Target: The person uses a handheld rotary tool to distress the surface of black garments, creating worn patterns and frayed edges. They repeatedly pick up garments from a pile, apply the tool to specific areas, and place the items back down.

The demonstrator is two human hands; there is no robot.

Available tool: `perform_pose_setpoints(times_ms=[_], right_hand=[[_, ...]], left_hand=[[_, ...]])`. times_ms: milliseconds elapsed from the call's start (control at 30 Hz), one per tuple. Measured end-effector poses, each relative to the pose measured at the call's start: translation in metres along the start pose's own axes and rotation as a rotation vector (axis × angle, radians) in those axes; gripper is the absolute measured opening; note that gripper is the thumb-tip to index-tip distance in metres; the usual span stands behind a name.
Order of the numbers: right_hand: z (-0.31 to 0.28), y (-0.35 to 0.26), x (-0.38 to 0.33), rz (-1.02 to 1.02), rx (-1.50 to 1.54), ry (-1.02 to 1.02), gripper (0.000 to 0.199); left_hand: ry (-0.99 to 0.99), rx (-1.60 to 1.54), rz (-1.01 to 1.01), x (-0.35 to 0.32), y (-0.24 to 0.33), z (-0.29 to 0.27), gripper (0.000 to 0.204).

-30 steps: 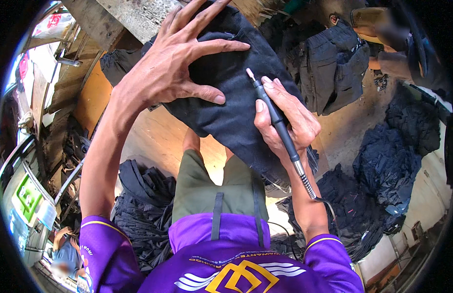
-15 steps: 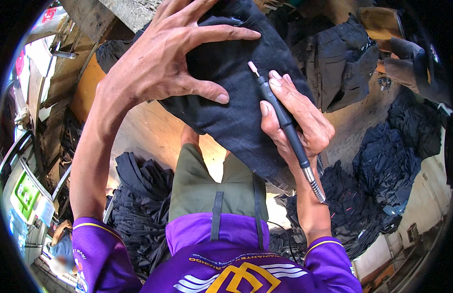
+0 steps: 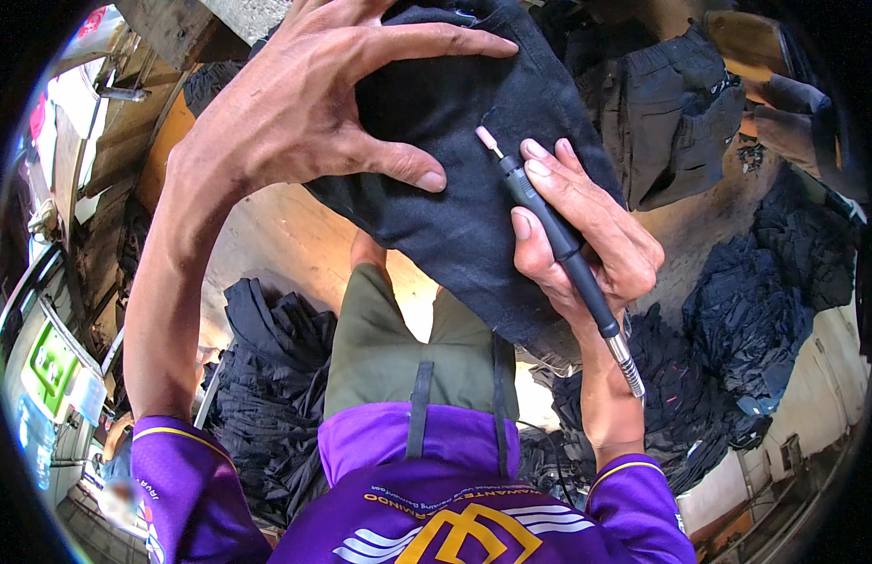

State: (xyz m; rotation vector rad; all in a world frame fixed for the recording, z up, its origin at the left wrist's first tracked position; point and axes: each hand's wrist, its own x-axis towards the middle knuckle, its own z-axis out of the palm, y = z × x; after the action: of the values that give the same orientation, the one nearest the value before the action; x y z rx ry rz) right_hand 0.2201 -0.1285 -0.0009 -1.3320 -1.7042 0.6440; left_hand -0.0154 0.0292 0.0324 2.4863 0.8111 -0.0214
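In my right hand [image 3: 600, 230] is a slim black rotary grinding pen [image 3: 558, 230], gripped between thumb and fingers. Its small pink abrasive tip [image 3: 486, 137] points up and left over a piece of dark denim-like cloth [image 3: 455, 226], a black garment. Whether the tip touches the cloth, I cannot tell. My left hand [image 3: 304, 103] lies spread over the garment's upper left part, thumb and forefinger wide apart with cloth showing between them. The tops of its other fingers are cut off by the upper edge.
Crumpled dark garments are heaped at lower left [image 3: 271, 376] and on the right [image 3: 751, 310]. Dark trousers [image 3: 671, 113] hang or lie at upper right, beside another person's arm [image 3: 788, 127]. A green plastic item [image 3: 50, 362] is at far left. Below spreads a tan floor [image 3: 267, 235].
My right hand and the grinding pen have shifted slightly right and down. My left hand has slid a little up, still spread on the garment.
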Motion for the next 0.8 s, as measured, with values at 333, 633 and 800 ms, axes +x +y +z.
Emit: perform_pose_setpoints(times_ms=[333,633,800], right_hand=[[-0.004,0.000,-0.007,0.043,0.021,0.000,0.029],[-0.007,-0.001,-0.011,0.085,0.017,0.042,0.026],[-0.004,-0.003,-0.010,0.114,-0.055,0.090,0.027]], left_hand=[[-0.016,0.025,0.005,0.002,-0.008,0.004,0.090],[-0.004,0.016,0.007,0.003,-0.007,0.003,0.089],[-0.052,0.015,-0.025,0.003,-0.007,0.002,0.088]])
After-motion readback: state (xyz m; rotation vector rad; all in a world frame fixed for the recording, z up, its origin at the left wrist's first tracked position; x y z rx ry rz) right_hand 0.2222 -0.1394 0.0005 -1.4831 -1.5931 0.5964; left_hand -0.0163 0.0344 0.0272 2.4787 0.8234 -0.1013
